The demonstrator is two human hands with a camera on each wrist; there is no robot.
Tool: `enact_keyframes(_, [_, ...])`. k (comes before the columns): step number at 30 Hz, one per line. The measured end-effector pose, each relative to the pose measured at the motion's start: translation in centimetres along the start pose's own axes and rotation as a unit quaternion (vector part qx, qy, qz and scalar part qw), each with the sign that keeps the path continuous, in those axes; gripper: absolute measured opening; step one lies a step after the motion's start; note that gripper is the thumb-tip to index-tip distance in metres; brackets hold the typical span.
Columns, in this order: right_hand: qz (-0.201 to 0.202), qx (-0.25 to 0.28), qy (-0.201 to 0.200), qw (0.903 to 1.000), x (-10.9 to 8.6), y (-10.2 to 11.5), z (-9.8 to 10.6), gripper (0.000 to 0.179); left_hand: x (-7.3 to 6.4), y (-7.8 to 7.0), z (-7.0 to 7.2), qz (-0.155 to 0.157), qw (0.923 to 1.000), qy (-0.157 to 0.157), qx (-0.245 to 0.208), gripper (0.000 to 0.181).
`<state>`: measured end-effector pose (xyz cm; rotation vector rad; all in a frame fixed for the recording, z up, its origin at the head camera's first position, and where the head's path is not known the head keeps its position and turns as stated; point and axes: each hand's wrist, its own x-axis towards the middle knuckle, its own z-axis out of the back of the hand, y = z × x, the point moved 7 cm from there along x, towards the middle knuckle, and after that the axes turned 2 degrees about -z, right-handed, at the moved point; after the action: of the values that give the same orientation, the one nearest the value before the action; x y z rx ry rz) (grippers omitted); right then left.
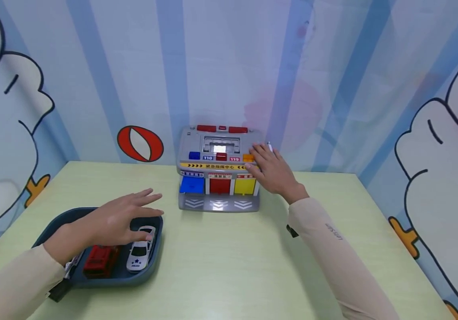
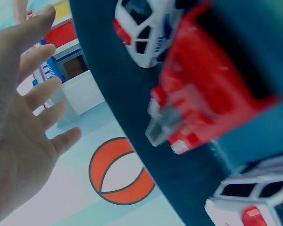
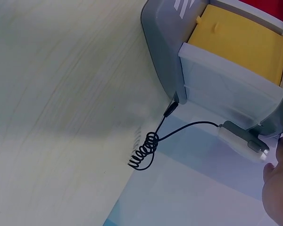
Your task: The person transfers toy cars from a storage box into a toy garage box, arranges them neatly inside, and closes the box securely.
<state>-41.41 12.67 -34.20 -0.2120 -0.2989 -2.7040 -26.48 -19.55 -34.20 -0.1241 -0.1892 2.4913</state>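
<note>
On the table, the grey toy station stands far middle, front facing near, perhaps for easy access, while the blue tray sits near left, likely to keep its load together. The right hand lies with fingers extended on the station's right top, apparently steadying it; the left hand, spread wide and holding nothing, hovers over the tray's red vehicle and white police car
</note>
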Motion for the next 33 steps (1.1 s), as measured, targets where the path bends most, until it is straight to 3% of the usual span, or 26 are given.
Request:
enact_keyframes(10, [0.001,-0.01,-0.005,0.9999,0.0,0.0,0.2,0.07,-2.0,0.0,-1.3,-0.033,0.9988,0.03,0.021,0.056])
enact_keyframes(20, [0.004,-0.004,-0.013,0.9999,-0.1,-0.1,-0.1,0.069,-1.9,-0.3,-3.0,-0.041,0.9972,0.062,0.008,0.059])
enact_keyframes(29, [0.005,-0.001,-0.011,0.9999,-0.1,-0.2,-0.1,0.07,-2.0,-0.6,-3.9,-0.079,0.9952,0.057,0.007,0.06])
enact_keyframes(33, [0.003,-0.003,-0.015,0.9999,-0.1,-0.1,-0.1,0.07,-2.0,-0.3,-4.4,-0.073,0.9952,0.065,-0.001,0.06])
